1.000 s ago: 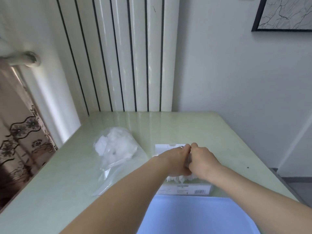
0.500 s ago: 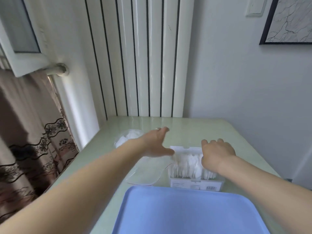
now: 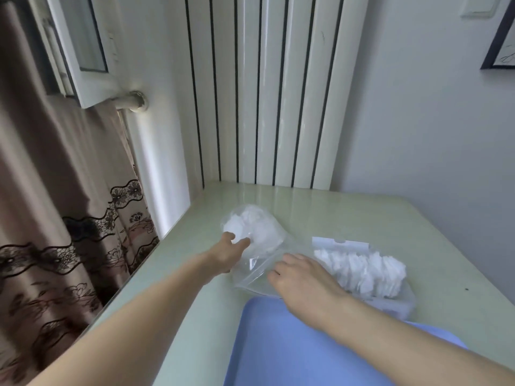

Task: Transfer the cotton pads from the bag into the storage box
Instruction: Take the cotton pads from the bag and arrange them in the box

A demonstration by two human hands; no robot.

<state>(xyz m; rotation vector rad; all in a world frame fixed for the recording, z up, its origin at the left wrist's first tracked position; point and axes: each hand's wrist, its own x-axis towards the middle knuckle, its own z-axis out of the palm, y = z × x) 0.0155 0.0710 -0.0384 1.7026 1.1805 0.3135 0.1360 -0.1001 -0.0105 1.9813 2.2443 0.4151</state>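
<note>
Cotton pads (image 3: 362, 270) already crowd the storage box (image 3: 401, 303); more sit in the clear bag (image 3: 253, 229) beside it. Half a second ago your hands flanked the box; now your left hand (image 3: 227, 253), fingers spread, reaches the bag's bulge while your right hand (image 3: 299, 277) rests relaxed on its mouth, ready for another batch.

Bright, soft daylight pours in from the left, streaking glare down the glossy white ribbed radiator (image 3: 276, 107), edges bending wide-angle, everything slightly soft.

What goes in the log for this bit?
left hand: reaching onto bag | right hand: on bag's mouth | storage box: holds cotton pads
</note>
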